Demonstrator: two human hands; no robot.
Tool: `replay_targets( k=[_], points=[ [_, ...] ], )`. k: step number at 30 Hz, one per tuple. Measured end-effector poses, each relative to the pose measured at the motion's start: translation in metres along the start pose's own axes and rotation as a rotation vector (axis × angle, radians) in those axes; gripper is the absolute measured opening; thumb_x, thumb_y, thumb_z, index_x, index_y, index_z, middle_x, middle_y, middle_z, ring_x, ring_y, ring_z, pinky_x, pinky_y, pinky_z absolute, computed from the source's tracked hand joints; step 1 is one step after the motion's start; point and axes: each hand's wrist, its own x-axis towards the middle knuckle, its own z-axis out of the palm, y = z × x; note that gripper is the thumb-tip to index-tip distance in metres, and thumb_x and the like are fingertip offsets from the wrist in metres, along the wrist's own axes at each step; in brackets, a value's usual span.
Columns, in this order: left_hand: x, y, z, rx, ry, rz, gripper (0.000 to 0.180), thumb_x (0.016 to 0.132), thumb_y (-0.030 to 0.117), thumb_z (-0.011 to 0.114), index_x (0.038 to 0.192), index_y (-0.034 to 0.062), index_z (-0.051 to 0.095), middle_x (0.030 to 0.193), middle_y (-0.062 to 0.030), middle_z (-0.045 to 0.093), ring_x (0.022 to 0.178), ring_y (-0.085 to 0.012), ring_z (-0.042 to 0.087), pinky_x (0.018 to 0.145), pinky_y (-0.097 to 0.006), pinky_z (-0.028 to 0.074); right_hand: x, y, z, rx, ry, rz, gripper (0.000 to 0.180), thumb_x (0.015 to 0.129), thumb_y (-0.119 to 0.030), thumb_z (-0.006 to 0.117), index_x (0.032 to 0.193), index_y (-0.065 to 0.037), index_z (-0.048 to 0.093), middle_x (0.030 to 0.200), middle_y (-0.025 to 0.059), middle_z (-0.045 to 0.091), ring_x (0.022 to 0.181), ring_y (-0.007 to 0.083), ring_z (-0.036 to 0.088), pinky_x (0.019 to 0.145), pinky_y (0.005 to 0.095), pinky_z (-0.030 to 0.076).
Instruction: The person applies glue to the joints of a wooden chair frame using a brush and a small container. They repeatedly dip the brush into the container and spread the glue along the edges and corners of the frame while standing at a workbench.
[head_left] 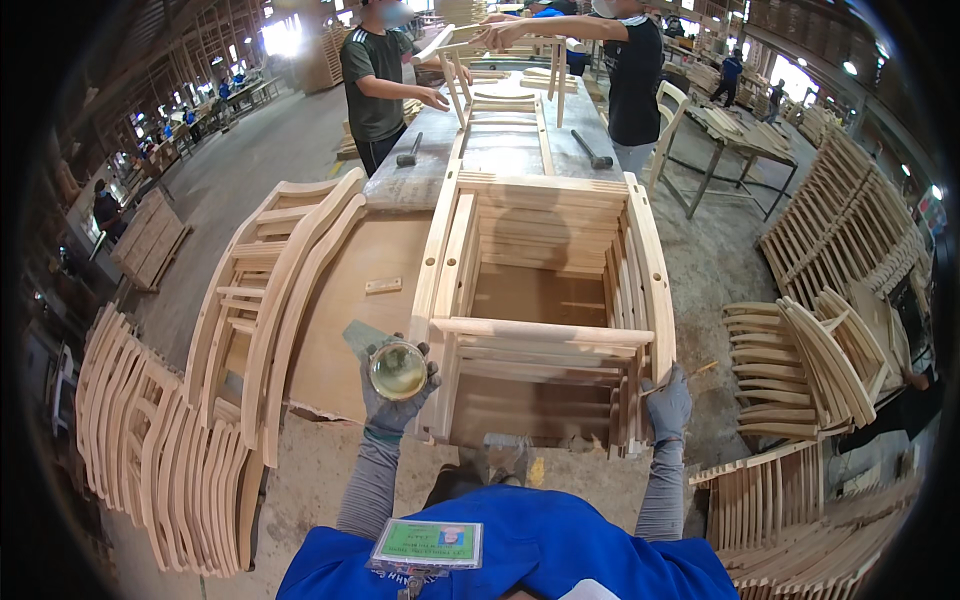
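L hand (384,412): grey-gloved, fingers clamped round clear, round jar (398,370) w/ yellowish contents.
R hand (671,407): grey-gloved, curled tight on thin brown stick (704,369).
Frame stack (545,334): pale wooden, rectangular, btwn 2 hands.

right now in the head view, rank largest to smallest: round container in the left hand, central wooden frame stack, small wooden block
1. central wooden frame stack
2. round container, perhaps enlarged by nearness
3. small wooden block

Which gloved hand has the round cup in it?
The left hand: it holds the round cup. The right hand has no cup; it is at the near right corner of the wooden frame.
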Motion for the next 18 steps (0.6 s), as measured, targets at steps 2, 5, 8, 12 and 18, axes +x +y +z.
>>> replay_targets(
  k=[2, 5, 8, 12, 18],
  points=[
    [0.0005, 0.0004, -0.0013, -0.005, -0.013, -0.004, 0.061, 0.088, 0.059, 0.043, 0.134, 0.0188, 0.043, 0.13, -0.0233, 0.046, 0.109, -0.0445, 0.052, 0.092, -0.059, 0.043, 0.0001, 0.0012, 0.0007, 0.004, 0.011, -0.011, 0.065, 0.071, -0.033, 0.071, 0.125, -0.01, 0.045, 0.115, 0.0187, 0.056, 0.1, 0.0384, 0.057, 0.082, 0.0434, 0.047],
    [0.0012, 0.0006, -0.0031, -0.013, -0.03, -0.009, 0.062, 0.088, 0.059, 0.043, 0.134, 0.0187, 0.043, 0.13, -0.0234, 0.045, 0.11, -0.0449, 0.051, 0.093, -0.059, 0.042, -0.0002, 0.0018, 0.0007, 0.002, 0.006, -0.001, 0.065, 0.071, -0.034, 0.071, 0.125, -0.01, 0.045, 0.116, 0.0182, 0.056, 0.101, 0.0385, 0.057, 0.082, 0.0433, 0.047],
    [0.0013, 0.0008, -0.0036, -0.013, -0.031, -0.006, 0.061, 0.088, 0.059, 0.043, 0.134, 0.0188, 0.042, 0.13, -0.0236, 0.045, 0.11, -0.045, 0.051, 0.093, -0.059, 0.042, -0.0004, -0.0008, -0.0004, -0.002, -0.004, 0.01, 0.065, 0.071, -0.034, 0.071, 0.125, -0.01, 0.045, 0.117, 0.0187, 0.055, 0.101, 0.0386, 0.057, 0.083, 0.0434, 0.047],
    [0.0009, 0.0002, -0.0034, -0.029, -0.017, -0.008, 0.061, 0.088, 0.059, 0.043, 0.134, 0.0188, 0.042, 0.13, -0.024, 0.044, 0.11, -0.0456, 0.051, 0.093, -0.059, 0.042, -0.0001, -0.0029, -0.0029, -0.01, -0.024, 0.022, 0.065, 0.071, -0.035, 0.071, 0.125, -0.009, 0.045, 0.116, 0.0203, 0.056, 0.101, 0.039, 0.057, 0.082, 0.0437, 0.047],
    [0.0007, 0.0011, -0.0037, -0.034, -0.004, -0.005, 0.061, 0.088, 0.058, 0.044, 0.135, 0.0189, 0.042, 0.131, -0.0244, 0.044, 0.11, -0.0459, 0.051, 0.093, -0.059, 0.042, -0.0014, -0.004, -0.0039, -0.008, -0.015, 0.009, 0.064, 0.072, -0.034, 0.07, 0.125, -0.009, 0.045, 0.114, 0.0213, 0.056, 0.1, 0.039, 0.057, 0.082, 0.044, 0.047]
  ],
)
